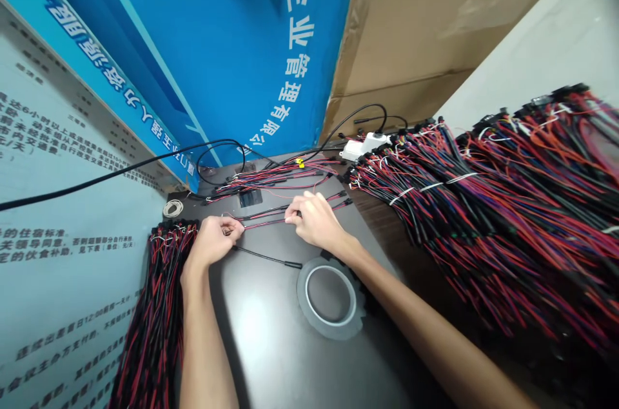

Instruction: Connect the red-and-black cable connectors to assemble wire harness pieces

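Observation:
A thin red and black cable [264, 224] runs between my two hands above the dark tabletop [271, 351]. My left hand [216, 238] pinches its left end. At the cable's right part, the fingers of my right hand [313, 219] are closed on it, near black connectors [347, 202]. From beside my left fingers a black lead [264, 256] stretches right to a dark plug. This plug touches the edge of a grey tape roll [329, 298], which lies flat below my right hand. Behind my hands is a loose pile of red and black wires [271, 178] with a yellow tag [300, 163].
Large tied wire bundles [435, 183] cover the right side, and another bundle [162, 306] lies along the left edge. A white power strip [365, 146] stands at the back right. A black cable [120, 170] crosses the left. Blue and brown boards [387, 41] rise behind.

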A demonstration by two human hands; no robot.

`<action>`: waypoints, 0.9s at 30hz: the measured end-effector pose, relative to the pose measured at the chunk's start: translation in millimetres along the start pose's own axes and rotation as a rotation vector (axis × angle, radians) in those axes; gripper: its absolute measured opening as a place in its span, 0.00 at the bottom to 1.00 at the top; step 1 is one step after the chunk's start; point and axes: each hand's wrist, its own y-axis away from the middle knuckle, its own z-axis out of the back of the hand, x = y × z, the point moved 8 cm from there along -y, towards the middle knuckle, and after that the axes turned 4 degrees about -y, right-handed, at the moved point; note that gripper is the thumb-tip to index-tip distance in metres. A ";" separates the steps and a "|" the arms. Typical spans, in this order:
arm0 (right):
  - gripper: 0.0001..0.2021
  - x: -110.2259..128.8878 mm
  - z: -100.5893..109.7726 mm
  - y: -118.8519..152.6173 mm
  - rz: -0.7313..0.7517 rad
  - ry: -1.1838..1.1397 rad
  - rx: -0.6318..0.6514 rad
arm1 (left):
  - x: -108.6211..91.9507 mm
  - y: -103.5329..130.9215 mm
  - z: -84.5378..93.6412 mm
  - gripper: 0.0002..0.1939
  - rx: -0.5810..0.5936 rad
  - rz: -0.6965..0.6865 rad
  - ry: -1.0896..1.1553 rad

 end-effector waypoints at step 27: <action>0.05 -52.8 39.9 16.2 0.025 -0.201 0.094 | -3.2 -3.0 -0.7 0.18 0.056 -0.005 -0.030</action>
